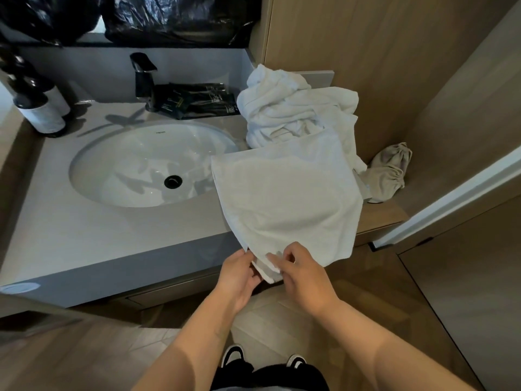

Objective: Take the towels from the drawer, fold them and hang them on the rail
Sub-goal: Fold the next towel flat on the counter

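Observation:
A white towel (pixel 287 193) lies spread flat over the right part of the counter, its near corner hanging past the front edge. My left hand (pixel 238 275) and my right hand (pixel 303 273) both pinch that near corner, close together, just in front of the counter. Behind the flat towel sits a crumpled heap of white towels (pixel 293 105) against the wooden wall. No rail or open drawer shows in this view.
An oval white sink (pixel 141 165) with a black faucet (pixel 143 77) fills the counter (pixel 70 235) to the left. Two dark bottles (pixel 42 108) stand at far left, black packets (pixel 197 100) behind the sink, a beige drawstring bag (pixel 390 170) at right.

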The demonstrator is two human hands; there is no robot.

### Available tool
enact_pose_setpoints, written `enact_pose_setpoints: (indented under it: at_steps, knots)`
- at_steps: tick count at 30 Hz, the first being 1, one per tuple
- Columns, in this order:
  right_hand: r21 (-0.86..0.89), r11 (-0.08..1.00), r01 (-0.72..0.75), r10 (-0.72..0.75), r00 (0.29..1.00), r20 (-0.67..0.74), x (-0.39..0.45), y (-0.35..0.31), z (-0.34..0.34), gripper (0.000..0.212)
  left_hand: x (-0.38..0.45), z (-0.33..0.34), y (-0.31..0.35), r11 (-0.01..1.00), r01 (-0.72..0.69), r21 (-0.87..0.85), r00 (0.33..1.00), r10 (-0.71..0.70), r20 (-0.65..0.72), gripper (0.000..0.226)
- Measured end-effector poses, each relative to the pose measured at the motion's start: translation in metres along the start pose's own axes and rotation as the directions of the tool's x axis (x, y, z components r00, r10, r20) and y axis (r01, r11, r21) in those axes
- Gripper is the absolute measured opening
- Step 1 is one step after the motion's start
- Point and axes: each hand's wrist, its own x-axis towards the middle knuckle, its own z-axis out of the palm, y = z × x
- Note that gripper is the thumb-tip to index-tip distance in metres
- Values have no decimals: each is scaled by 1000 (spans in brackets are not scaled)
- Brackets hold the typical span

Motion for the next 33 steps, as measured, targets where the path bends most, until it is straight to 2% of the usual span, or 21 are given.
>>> enact_pose_setpoints:
  at_steps: [3,5,7,9,11,14,20,22,24,27,29,30,32,33]
  knots:
    - [-155,982,104,-100,994,37,3,2,-2,55,-3,2,3,1000,-6,29,1000,6,4,27]
    - [-207,967,145,-139,989,46,4,1,1,56,-6,4,6,1000,-5,3,1000,5,1,30]
    - [-179,970,165,-162,986,29,2,1,6,55,-8,5,9,999,4,-45,1000,-4,-3,34]
    - [-98,983,158,-155,987,28,-2,0,10,54,-10,5,13,1000,-14,-17,1000,14,-4,30]
    - [7,999,44,-44,999,22,-5,1,12,50,-11,6,14,996,-56,71,998,56,-5,24]
    - [94,970,-225,230,972,-47,-3,6,11,44,-11,13,18,990,-100,104,994,104,-39,21]
    - [-65,862,-503,497,863,-90,1,51,-2,43,-8,21,36,985,-153,85,971,166,-171,23]
    - [-78,770,-633,623,773,-122,-7,74,-11,38,-5,16,41,984,-155,87,956,172,-238,23]
    - [-1,647,-762,751,638,-169,-20,96,-20,35,-3,8,46,982,-144,124,930,177,-322,27]
    - [111,477,-872,872,453,-186,-45,127,-30,36,3,-6,47,973,-113,199,882,190,-431,26]
    - [219,375,-901,927,368,-76,-57,140,-35,44,6,-13,44,978,-97,187,872,174,-457,17]
    - [365,303,-881,944,330,15,-61,143,-36,49,6,-14,43,978,-91,187,869,169,-465,17]
    - [667,62,-742,935,277,221,-64,141,-35,56,8,-17,38,969,-82,234,861,187,-473,18]
    - [741,-20,-672,920,278,276,-66,138,-34,55,9,-19,37,963,-80,256,856,198,-477,18]
